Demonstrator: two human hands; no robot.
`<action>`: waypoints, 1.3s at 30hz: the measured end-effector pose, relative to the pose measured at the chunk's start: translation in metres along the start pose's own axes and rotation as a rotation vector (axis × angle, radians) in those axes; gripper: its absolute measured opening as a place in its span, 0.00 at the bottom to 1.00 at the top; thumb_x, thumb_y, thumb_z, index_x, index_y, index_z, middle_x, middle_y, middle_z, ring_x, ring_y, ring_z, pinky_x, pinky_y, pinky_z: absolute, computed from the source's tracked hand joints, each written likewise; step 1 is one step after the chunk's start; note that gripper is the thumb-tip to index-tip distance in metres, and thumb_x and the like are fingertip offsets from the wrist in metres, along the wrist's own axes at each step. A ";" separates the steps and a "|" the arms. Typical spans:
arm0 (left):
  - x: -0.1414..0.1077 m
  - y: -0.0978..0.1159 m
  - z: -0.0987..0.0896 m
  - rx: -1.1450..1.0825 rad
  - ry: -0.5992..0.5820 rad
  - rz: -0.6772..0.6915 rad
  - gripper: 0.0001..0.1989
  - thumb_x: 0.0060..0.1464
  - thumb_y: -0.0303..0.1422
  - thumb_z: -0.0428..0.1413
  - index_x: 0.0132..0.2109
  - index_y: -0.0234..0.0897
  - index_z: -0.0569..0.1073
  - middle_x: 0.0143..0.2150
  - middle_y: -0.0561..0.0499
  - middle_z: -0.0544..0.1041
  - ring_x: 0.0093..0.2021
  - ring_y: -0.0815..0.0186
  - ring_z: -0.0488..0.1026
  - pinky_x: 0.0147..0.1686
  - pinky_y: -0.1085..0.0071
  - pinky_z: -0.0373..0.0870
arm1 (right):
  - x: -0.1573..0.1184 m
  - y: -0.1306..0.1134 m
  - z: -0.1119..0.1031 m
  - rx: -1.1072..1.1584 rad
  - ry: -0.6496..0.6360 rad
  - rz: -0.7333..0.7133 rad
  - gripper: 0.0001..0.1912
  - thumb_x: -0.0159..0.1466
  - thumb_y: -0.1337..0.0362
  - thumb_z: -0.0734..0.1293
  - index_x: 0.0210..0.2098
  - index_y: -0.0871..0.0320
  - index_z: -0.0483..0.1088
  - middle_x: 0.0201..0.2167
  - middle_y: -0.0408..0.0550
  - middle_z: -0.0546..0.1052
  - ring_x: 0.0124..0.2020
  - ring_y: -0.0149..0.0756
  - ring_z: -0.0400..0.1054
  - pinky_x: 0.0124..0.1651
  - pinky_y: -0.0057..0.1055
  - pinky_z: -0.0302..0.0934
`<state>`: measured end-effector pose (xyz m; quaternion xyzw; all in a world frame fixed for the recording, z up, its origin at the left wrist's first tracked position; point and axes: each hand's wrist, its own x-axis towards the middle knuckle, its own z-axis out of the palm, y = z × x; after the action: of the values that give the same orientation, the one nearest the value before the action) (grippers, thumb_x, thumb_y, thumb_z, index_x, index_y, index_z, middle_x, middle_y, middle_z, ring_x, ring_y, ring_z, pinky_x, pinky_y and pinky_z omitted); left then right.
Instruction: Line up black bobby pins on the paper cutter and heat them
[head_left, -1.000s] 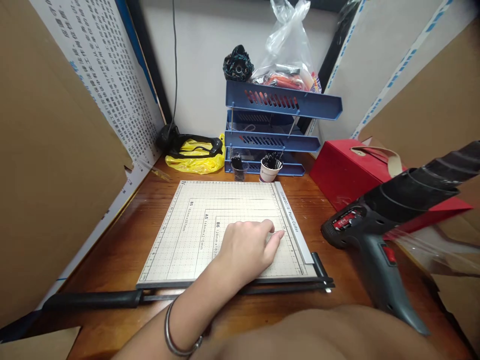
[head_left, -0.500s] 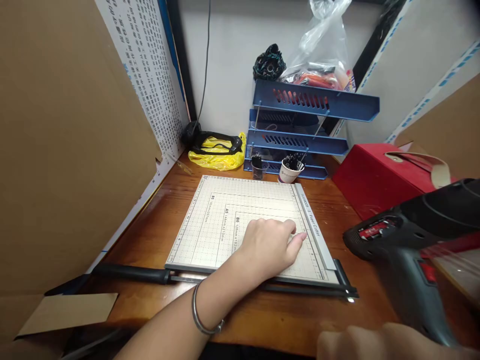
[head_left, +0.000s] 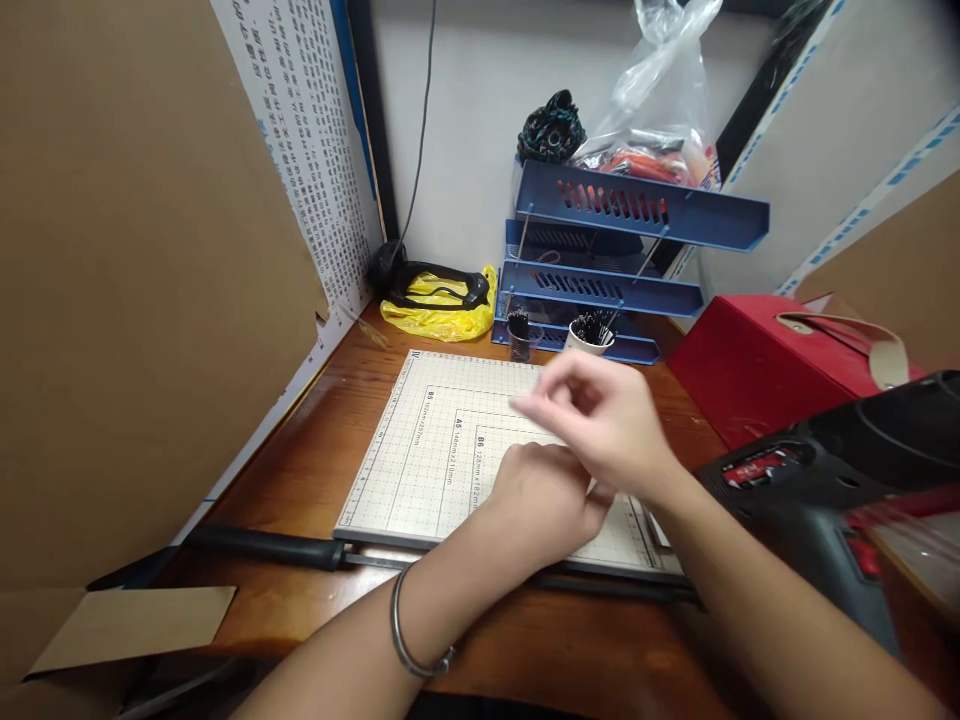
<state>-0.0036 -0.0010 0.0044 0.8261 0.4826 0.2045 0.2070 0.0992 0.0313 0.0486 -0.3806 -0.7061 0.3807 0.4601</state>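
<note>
So there's a strip of wood table point(head_left: 296, 470) between the cardboard panel point(head_left: 150, 290) and the paper cutter point(head_left: 420, 465), while a heat gun point(head_left: 847, 445) crowds the right. The cutter's board sits under both hands, left hand point(head_left: 546, 505) low, right hand point(head_left: 611, 415) curled above; blurry, can't tell if either's gripping anything.

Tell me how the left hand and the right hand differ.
The left hand has a bracelet at its wrist; the right hand has none. The right hand's thumb and a curled finger show; the left hand's fingertips are mostly hidden. Both are over the paper cutter.
</note>
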 end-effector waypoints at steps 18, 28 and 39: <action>0.001 -0.001 0.000 0.104 -0.096 0.047 0.20 0.69 0.47 0.50 0.41 0.38 0.78 0.38 0.45 0.85 0.38 0.49 0.83 0.35 0.59 0.74 | 0.144 0.112 -0.009 -0.915 0.141 0.406 0.21 0.62 0.47 0.71 0.46 0.57 0.78 0.48 0.62 0.82 0.52 0.57 0.76 0.53 0.48 0.66; -0.001 -0.001 0.000 0.106 -0.088 0.061 0.19 0.69 0.46 0.50 0.42 0.38 0.78 0.38 0.46 0.85 0.39 0.47 0.83 0.35 0.56 0.76 | 0.134 0.124 -0.006 -0.871 0.158 0.327 0.24 0.61 0.46 0.71 0.45 0.60 0.75 0.47 0.65 0.81 0.48 0.56 0.75 0.49 0.45 0.66; -0.003 -0.001 -0.008 0.231 -0.058 0.040 0.24 0.67 0.52 0.51 0.43 0.35 0.79 0.40 0.42 0.84 0.39 0.49 0.82 0.34 0.59 0.72 | 0.108 0.096 -0.009 -0.710 0.258 0.146 0.17 0.60 0.50 0.75 0.37 0.56 0.73 0.29 0.48 0.80 0.33 0.41 0.74 0.44 0.37 0.65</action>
<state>-0.0102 -0.0018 0.0098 0.8595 0.4801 0.1276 0.1202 0.0945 0.1693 0.0053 -0.6104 -0.7013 0.0935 0.3562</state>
